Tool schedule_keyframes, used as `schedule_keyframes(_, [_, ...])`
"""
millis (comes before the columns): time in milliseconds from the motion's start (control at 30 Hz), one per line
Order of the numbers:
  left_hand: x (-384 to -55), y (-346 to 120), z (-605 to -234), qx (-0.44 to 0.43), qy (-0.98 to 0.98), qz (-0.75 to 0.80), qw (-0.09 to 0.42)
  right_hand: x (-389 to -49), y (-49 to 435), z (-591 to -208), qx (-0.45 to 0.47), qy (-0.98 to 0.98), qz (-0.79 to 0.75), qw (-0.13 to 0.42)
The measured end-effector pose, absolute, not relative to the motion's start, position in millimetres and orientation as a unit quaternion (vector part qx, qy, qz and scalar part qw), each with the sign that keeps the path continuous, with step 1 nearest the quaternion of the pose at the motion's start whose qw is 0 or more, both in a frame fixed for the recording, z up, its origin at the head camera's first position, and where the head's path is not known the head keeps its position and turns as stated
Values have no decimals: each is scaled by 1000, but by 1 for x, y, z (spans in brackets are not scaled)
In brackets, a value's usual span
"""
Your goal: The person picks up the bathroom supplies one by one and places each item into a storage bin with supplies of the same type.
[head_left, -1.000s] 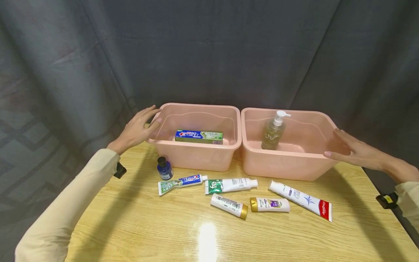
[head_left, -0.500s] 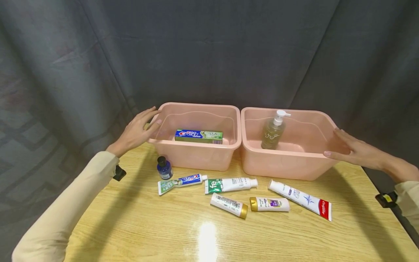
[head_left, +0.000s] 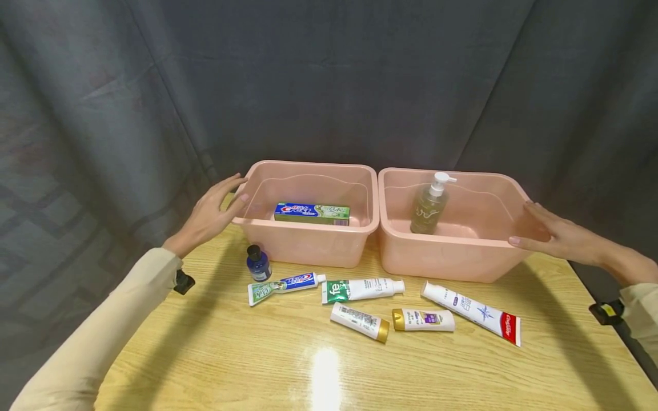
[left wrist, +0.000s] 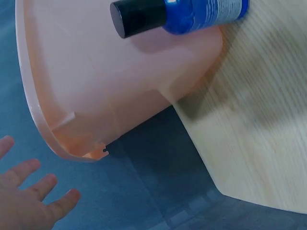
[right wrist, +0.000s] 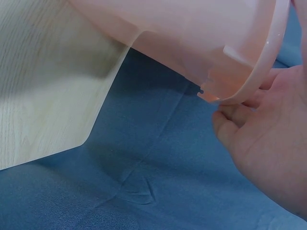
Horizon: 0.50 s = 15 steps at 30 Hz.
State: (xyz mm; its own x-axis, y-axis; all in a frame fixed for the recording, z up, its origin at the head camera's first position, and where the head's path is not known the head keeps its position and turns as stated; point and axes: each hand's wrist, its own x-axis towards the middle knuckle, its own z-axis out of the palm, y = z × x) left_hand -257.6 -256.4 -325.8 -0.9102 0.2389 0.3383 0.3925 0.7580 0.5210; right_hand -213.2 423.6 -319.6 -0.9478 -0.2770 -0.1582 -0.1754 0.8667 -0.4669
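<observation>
Pink left bin [head_left: 303, 245] on the table [head_left: 226, 354] has a toothpaste box [head_left: 311, 213] in it, right bin [head_left: 442, 262] beside it has a pump bottle [head_left: 428, 210], and six other toiletries [head_left: 363, 290] lie or stand out front, so I'd call it early days. Left hand's [head_left: 208, 214] relaxed and empty, right hand [head_left: 557, 237] is gripping the right bin's rim. Left wrist cam shows a fingertip-to-rim gap the head view kinda hides.

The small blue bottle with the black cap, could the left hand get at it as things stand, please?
Probably yes: the left hand is empty, and the small blue black-capped bottle stands outside the left pink plastic bin, with nothing covering it.
</observation>
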Motion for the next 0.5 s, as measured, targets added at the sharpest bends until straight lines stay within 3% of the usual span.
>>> schedule_keyframes(500, [-244,-258,-337,-173,-910,-343,158,-214,425,-321,-122,962,-223,103])
